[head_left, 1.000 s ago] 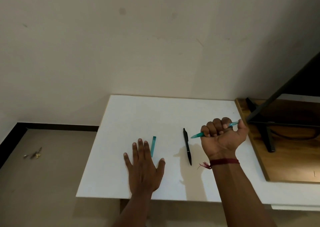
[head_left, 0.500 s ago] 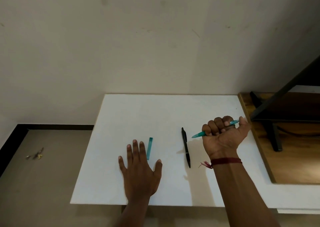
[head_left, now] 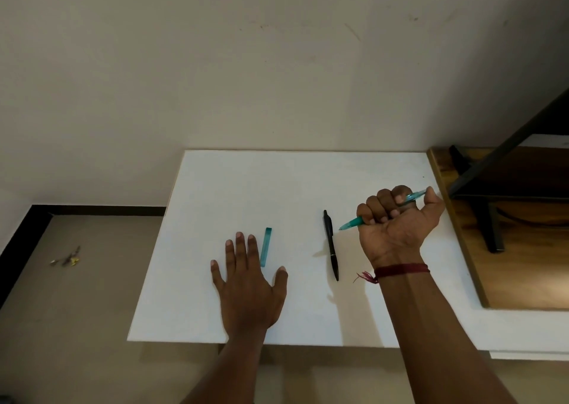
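Wall (head_left: 215, 65): plain, off-white, fills the upper half of the view.

Floor (head_left: 77, 311): beige, lower left, with a dark skirting along the wall.

Table (head_left: 246, 188): white top, set against the wall, under both hands.

Desk (head_left: 523, 280): wooden, butts against the table's right edge. A black stand (head_left: 492, 228) sits on it, with one strut slanting up out of frame.

Right hand (head_left: 400, 228): raised over the right part of the table, fingers curled into a fist round the teal pen (head_left: 354, 222). The pen runs through the fist. Its tip juts out down-left past the little finger and its rear end pokes out by the thumb. The tip is near the upper part of the black pen but apart from it.

Left hand (head_left: 249, 289): flat on the table, palm down, fingers straight and slightly spread, holding nothing.

Black pen (head_left: 331, 245): lies on the table between the hands, nearly lengthwise to the view, touched by neither.

Cap (head_left: 266, 246): teal, lies on the table just beside the left index finger. Contact cannot be told.

Thread (head_left: 400, 270): dark red, round the right wrist, tassel on its left.

Scraps (head_left: 66, 257): small bits on the floor, far left, too small to identify.
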